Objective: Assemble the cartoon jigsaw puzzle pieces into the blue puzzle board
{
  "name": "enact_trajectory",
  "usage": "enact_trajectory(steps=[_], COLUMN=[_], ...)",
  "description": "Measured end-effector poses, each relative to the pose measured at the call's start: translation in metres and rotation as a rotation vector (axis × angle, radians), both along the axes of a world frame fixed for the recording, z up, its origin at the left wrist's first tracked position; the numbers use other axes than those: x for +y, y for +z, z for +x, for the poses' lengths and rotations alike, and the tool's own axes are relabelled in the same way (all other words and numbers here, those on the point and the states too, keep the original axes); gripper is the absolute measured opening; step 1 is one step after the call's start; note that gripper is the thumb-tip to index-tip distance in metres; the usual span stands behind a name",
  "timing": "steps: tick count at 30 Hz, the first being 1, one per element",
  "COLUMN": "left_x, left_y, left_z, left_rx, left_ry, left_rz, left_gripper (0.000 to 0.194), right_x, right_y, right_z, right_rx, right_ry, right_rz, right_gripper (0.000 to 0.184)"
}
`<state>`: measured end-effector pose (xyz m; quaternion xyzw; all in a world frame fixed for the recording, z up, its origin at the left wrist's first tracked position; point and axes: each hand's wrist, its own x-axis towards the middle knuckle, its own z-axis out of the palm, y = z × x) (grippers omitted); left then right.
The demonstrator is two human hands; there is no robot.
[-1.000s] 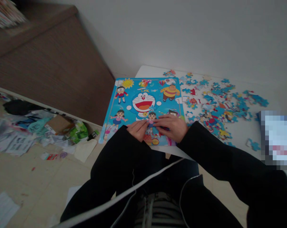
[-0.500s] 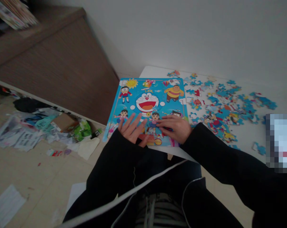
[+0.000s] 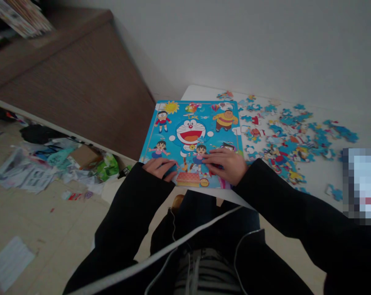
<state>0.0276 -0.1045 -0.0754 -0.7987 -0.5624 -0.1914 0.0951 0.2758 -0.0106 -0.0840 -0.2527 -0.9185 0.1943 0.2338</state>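
Observation:
A blue puzzle picture board [image 3: 169,144], printed with a cartoon cat and several children, lies on the white table. Over its lower middle, my right hand [image 3: 228,164] pinches a puzzle piece [image 3: 200,152] showing a figure in pink, which lies against or just above the board. My left hand [image 3: 160,168] rests at the lower left of the board, its fingers bent together with the tips near the printed surface. Whatever those fingers hold, if anything, is hidden.
Many loose puzzle pieces [image 3: 291,139] spread over the white table [image 3: 191,93] to the right. A blurred-out device [image 3: 365,184] is at the far right. A brown wooden cabinet [image 3: 80,82] stands left, with bags and papers [image 3: 40,168] on the floor. A white cord [image 3: 160,254] crosses my lap.
My left hand has drawn back to the left and its spread fingers have closed together, uncovering the lower board. My right hand has stayed in place with the puzzle piece.

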Motion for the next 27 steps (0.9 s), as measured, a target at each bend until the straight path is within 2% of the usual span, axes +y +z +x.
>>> enact_trajectory(steps=[5, 9, 13, 18, 27], left_x=[0.021, 0.046, 0.063, 0.075, 0.089], left_y=[0.016, 0.026, 0.015, -0.004, 0.005], left_z=[-0.006, -0.001, 0.004, -0.002, -0.002], left_rx=[-0.008, 0.004, 0.041, 0.060, 0.144], left_ry=[-0.071, -0.216, -0.294, -0.298, -0.412], left_rz=[-0.009, -0.076, -0.143, -0.098, -0.145], left_gripper=[0.024, 0.027, 0.030, 0.042, 0.038], right_x=[0.000, 0.000, 0.001, 0.001, 0.001], right_y=[0.000, 0.000, 0.001, 0.001, -0.001], right_z=[0.000, -0.001, -0.001, -0.001, 0.000], right_rx=[0.003, 0.007, -0.007, -0.032, -0.020], right_ry=[0.000, 0.003, 0.009, 0.000, 0.008], right_rz=[0.018, 0.023, 0.002, -0.020, -0.029], right_gripper=[0.024, 0.024, 0.025, 0.026, 0.026])
